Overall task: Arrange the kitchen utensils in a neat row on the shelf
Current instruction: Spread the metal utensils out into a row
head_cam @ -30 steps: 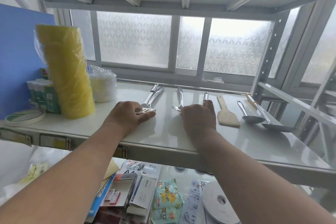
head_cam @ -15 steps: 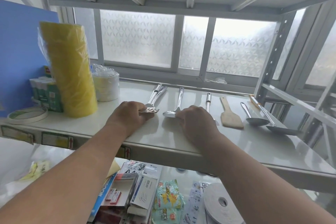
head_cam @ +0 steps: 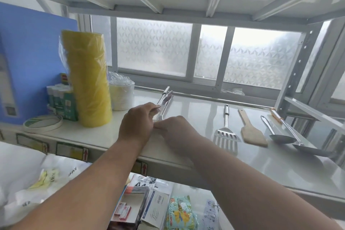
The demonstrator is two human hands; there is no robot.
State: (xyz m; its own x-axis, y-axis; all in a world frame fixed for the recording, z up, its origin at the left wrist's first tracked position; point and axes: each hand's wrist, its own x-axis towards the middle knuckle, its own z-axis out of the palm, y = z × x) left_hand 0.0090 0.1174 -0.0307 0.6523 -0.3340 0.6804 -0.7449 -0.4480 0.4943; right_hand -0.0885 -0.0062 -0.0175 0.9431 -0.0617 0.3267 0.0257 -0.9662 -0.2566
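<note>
Hands: left hand (head_cam: 137, 123) pinches shiny metal tongs (head_cam: 164, 101); right hand (head_cam: 178, 132) grip unclear.

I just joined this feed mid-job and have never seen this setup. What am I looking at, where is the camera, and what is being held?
No machine here: a person's two bare arms, filmed by one camera worn on the head, looking forward and down. The left hand grips metal tongs; the right hand meets it, its fingers hidden. On the white shelf lie, to the right, a slotted turner, a wooden spatula, a spoon and a ladle. A yellow roll stands at the left.
</note>
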